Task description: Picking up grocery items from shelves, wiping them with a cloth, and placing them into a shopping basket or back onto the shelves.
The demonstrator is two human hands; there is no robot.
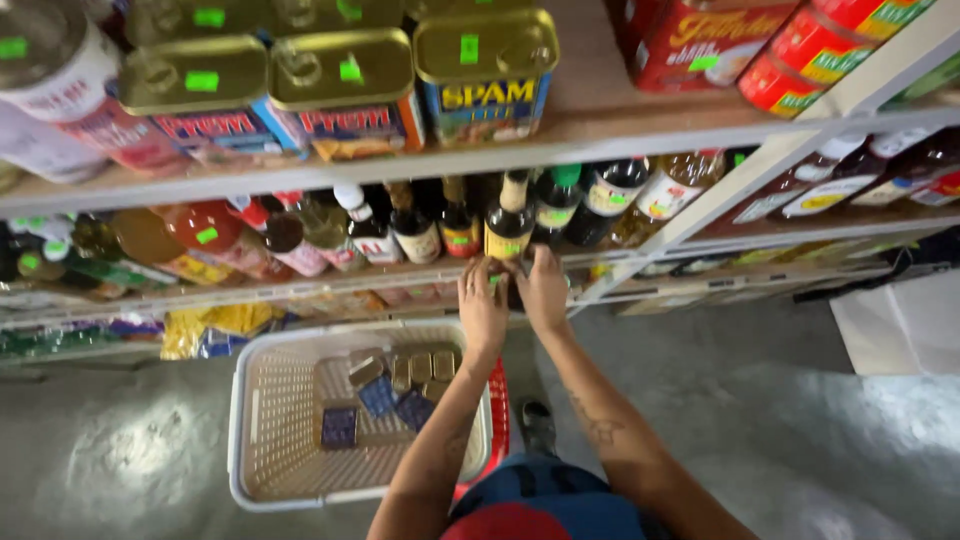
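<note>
Both forearms reach up to the middle shelf [300, 282], where left hand [482, 305] and right hand [545, 290] close fingers around a dark glass bottle [508, 228] (heavy, slick, breakable); grasp low on its body. White basket [262, 420] sits below.

Grocery shop: shelves [600, 125] stacked with price-stickered tins [345, 85], sauce bottles [508, 225] (1 plastic basket [262, 420] on floor)
</note>
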